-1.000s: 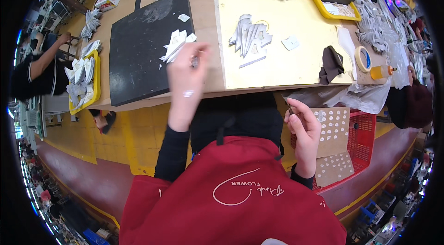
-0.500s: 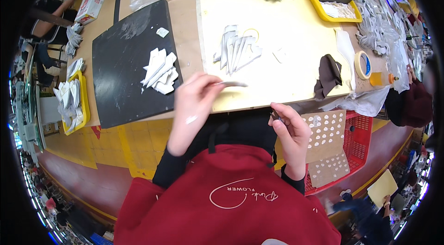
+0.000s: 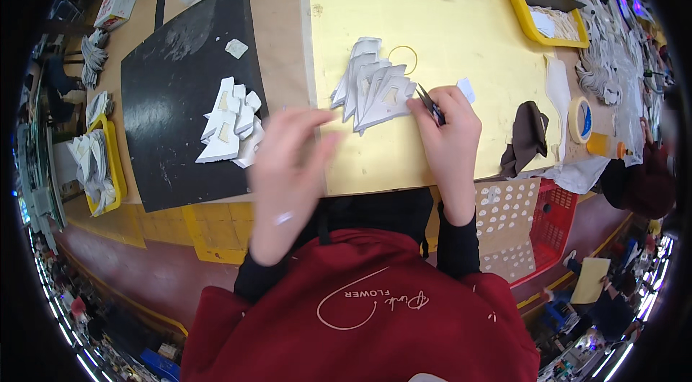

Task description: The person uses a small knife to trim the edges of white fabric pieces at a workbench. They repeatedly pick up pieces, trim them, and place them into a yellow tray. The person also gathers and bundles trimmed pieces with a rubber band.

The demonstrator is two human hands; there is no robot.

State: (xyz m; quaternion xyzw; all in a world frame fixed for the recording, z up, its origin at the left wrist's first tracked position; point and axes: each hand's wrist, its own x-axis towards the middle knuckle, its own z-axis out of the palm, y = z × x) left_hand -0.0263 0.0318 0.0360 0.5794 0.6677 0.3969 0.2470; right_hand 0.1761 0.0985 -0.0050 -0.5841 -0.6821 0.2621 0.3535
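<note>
My right hand (image 3: 453,130) is closed on dark, pointed tweezers (image 3: 431,104), tips up, beside the right edge of a fanned stack of grey shoe-upper-like pieces (image 3: 369,86). The stack lies on a pale yellow sheet (image 3: 461,29). Smeared by motion, my left hand (image 3: 292,155) is over the gap between that sheet and a black board (image 3: 180,58). Its thumb and forefinger are apart, with nothing visible between them. On the board, partly behind this hand, is a heap of white-grey cut pieces (image 3: 225,130), some with beige patches.
A thin yellow ring (image 3: 405,58), a white scrap (image 3: 466,90) and a dark brown cloth (image 3: 528,138) lie on the sheet. Yellow trays stand at far right (image 3: 559,42) and left (image 3: 117,166). Right of the sheet are a tape roll (image 3: 579,120) and an orange bottle (image 3: 604,145).
The thin grey piece has left my left hand, which moved left toward the board. The heap there looks different on top. My right hand rose from the table edge to the stack with the tweezers.
</note>
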